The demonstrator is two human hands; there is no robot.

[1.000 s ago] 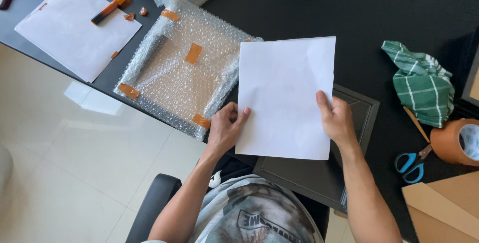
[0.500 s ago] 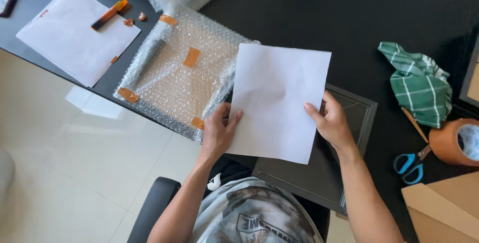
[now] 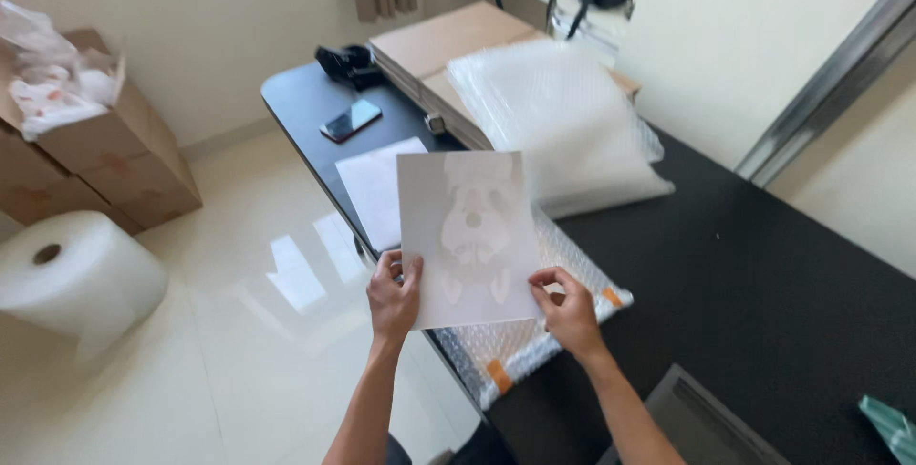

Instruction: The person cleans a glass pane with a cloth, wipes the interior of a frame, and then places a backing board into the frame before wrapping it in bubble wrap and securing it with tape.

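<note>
my left hand (image 3: 393,295) and right hand (image 3: 570,310) pinch the bottom corners of a sheet of paper (image 3: 466,234), held upright above the bubble-wrapped parcel (image 3: 534,341) at the desk (image 3: 763,284) edge. such light corner grips could let it crease or slip.

Both arms raised fwd; left hand (image 3: 393,295) & right hand (image 3: 569,310) fingers pinched, palms inward.

Bright daylight, glare patches on glossy floor (image 3: 286,274), backlit translucent sheet (image 3: 466,236), slightly soft focus
</note>
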